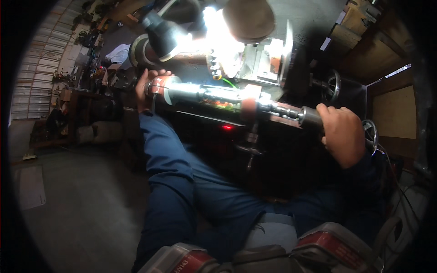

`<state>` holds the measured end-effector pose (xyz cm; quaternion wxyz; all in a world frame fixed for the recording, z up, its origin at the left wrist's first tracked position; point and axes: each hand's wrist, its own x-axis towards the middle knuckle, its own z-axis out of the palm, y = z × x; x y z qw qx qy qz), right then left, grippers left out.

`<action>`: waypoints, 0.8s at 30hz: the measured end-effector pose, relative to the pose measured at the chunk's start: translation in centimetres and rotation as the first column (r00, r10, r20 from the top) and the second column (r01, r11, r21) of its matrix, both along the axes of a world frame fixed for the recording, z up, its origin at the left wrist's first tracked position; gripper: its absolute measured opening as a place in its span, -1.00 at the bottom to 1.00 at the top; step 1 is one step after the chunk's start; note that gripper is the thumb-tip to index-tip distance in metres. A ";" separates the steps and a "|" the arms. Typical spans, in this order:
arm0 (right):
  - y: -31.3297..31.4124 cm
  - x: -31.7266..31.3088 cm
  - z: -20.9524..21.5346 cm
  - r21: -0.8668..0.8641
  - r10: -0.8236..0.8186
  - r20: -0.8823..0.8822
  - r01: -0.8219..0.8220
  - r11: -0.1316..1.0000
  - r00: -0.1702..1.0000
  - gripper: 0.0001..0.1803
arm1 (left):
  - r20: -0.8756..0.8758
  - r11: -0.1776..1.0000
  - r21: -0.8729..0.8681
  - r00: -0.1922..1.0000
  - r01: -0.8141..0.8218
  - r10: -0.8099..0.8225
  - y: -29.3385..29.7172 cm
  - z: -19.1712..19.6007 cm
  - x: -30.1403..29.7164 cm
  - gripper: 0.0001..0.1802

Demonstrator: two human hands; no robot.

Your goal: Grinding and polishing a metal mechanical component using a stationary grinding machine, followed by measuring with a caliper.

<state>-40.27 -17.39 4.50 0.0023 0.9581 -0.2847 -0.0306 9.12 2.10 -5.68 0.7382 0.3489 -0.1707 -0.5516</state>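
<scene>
A long machine fixture lies across in front of me, with a shiny metal shaft [186,92] running along it. My left hand [144,88] is curled around the reddish round housing [158,86] at the fixture's left end, its fingertips showing on the far side. Gripped at the right end by my right hand [343,132] is a grey metal cylinder [311,117], the fingers wrapped over its top. Between the two stands a reddish support block [250,102]. A small handle [249,150] hangs below that block.
A black work lamp [161,38] throws strong glare over the machine's far side. Beyond the shaft sits a large brown rounded part [249,20]. Handwheels [334,85] stand at the right. Cluttered tools and parts [86,63] fill the far left.
</scene>
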 end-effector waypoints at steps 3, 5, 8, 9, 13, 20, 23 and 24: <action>0.2 0.6 0.3 0.031 0.038 0.006 -0.038 0.999 0.999 -0.60 | 0.035 0.999 -0.032 0.999 -0.006 0.007 0.1 0.2 0.5 -0.54; 0.4 0.9 0.4 0.029 0.003 -0.017 -0.002 1.000 1.000 -0.54 | 0.019 0.967 -0.048 0.968 -0.249 0.250 0.7 0.4 1.5 -0.53; 0.7 0.8 0.6 0.042 0.006 -0.033 -0.005 0.999 0.999 -0.53 | 0.545 0.780 -0.081 0.627 -0.621 0.556 0.0 -1.0 1.3 -0.52; 0.6 0.8 0.8 0.044 -0.019 -0.059 0.021 0.999 0.998 -0.53 | 0.253 0.963 -0.054 0.930 -0.262 0.267 -0.6 -1.0 1.4 -0.52; 0.0 1.3 1.0 0.051 0.024 -0.040 -0.022 0.998 0.999 -0.54 | 0.097 1.000 0.026 0.995 -0.017 0.014 -1.2 0.0 1.2 -0.56; 0.1 2.1 1.1 0.080 -0.010 -0.074 0.016 0.997 0.997 -0.53 | 0.679 0.891 -0.002 0.653 -0.455 0.335 -0.8 1.9 0.2 -0.54; 0.3 2.3 1.0 0.057 -0.007 -0.031 0.008 0.998 0.999 -0.53 | 0.697 0.948 -0.129 0.654 -0.290 0.294 0.1 1.1 1.0 -0.49; 0.4 2.4 0.9 0.060 0.010 -0.029 -0.009 0.998 1.000 -0.53 | 0.690 0.928 -0.079 0.652 -0.364 0.314 0.7 0.8 1.7 -0.49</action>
